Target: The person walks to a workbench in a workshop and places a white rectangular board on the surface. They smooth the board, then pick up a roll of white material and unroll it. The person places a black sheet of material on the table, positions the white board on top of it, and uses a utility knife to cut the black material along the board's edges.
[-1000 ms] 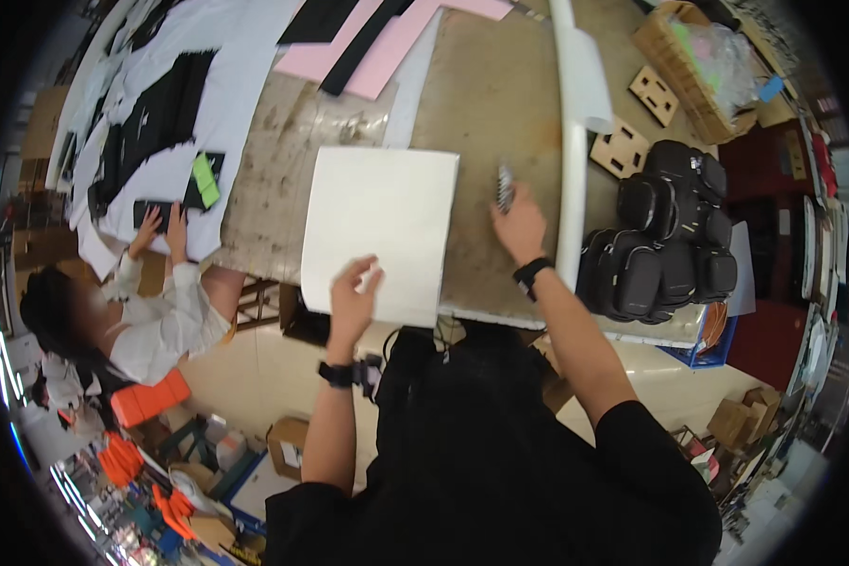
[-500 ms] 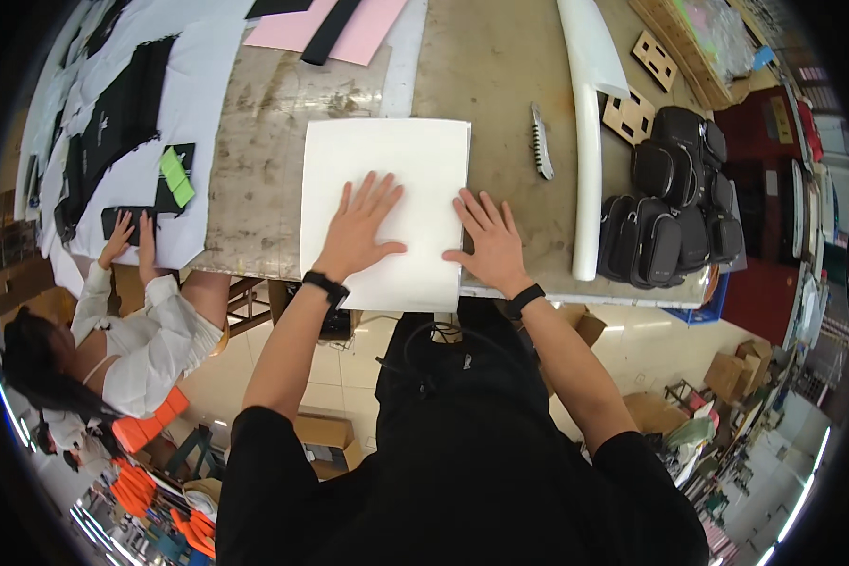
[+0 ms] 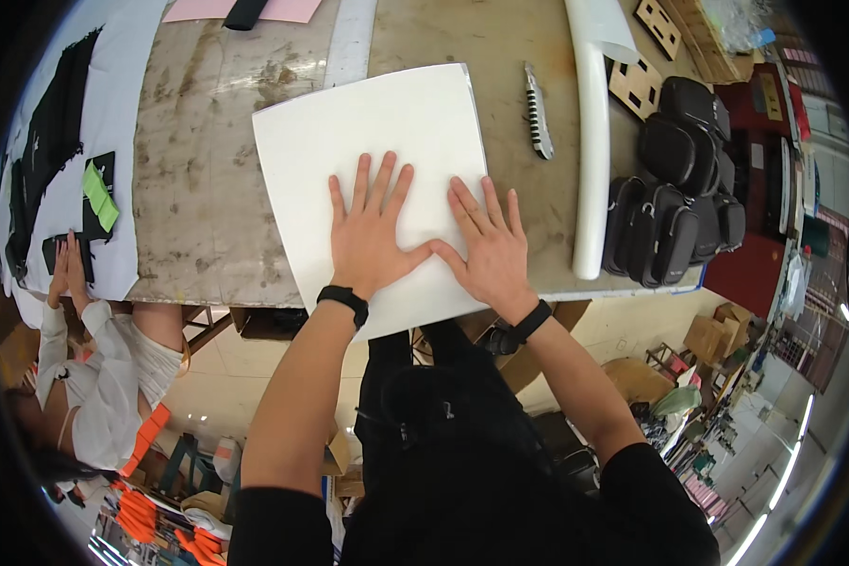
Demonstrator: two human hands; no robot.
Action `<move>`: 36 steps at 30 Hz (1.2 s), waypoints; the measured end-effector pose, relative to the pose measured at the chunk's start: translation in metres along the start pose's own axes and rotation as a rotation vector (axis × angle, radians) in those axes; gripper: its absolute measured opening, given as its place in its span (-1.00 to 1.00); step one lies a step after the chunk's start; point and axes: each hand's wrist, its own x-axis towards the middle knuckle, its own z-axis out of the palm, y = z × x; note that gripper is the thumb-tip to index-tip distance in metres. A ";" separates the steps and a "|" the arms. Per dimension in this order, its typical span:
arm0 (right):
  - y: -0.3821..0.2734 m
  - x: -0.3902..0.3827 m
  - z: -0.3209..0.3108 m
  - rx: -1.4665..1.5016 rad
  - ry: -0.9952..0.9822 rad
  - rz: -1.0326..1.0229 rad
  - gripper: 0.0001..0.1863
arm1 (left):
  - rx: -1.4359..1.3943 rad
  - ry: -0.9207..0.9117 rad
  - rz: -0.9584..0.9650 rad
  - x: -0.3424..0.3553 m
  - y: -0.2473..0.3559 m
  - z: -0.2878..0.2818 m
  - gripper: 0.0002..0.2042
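A stack of white sheets (image 3: 349,123) lies tilted on the worn table (image 3: 208,189), its near corner reaching past the front edge. My left hand (image 3: 373,236) presses flat on it, fingers spread and pointing away from me. Beside it, my right hand (image 3: 491,250) also lies flat, fingers apart, over the stack's right edge. The two thumbs meet or nearly meet above the paper. Neither hand grips anything. To the right of the stack rests a utility knife (image 3: 538,113) with a ribbed grip.
A long white roll (image 3: 590,170) runs along the right, with black zip cases (image 3: 674,189) piled beyond it. Slotted wooden boards (image 3: 637,85) lie behind. On the left, another person's hands (image 3: 69,269) rest by a black piece near a green slip (image 3: 99,196).
The white stack has turned, its far edge now slanting and its near corner swung further over the table edge. Both hands stayed flat on it, and the thumbs came together.
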 end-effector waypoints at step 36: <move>0.015 -0.031 -0.049 0.177 -0.302 -0.148 -0.32 | 0.068 0.044 0.012 0.003 0.001 0.011 0.12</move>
